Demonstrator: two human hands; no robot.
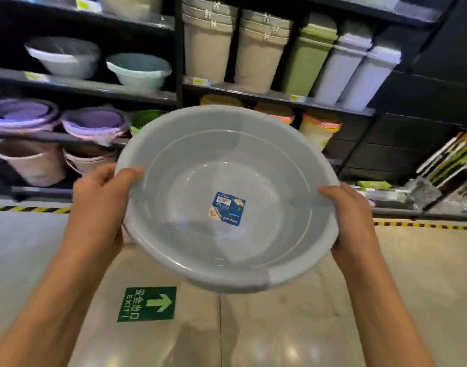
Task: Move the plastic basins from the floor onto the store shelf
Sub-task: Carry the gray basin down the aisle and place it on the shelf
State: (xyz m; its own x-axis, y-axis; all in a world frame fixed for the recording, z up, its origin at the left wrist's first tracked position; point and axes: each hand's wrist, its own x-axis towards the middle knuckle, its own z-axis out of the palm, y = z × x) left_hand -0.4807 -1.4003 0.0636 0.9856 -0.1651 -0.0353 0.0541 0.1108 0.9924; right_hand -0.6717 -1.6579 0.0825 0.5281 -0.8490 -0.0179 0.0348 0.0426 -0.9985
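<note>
Centre frame: left hand (100, 205) and right hand (351, 221) fingers clamp grey basin (227, 181) rim, off floor (280, 327); shelf (81, 87) placement pending.

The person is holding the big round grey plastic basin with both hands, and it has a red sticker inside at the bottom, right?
Almost. The head view shows the left hand and right hand gripping opposite sides of the rim of the big round grey plastic basin, but the sticker inside at the bottom is blue, with a small yellow patch, not red.
</note>
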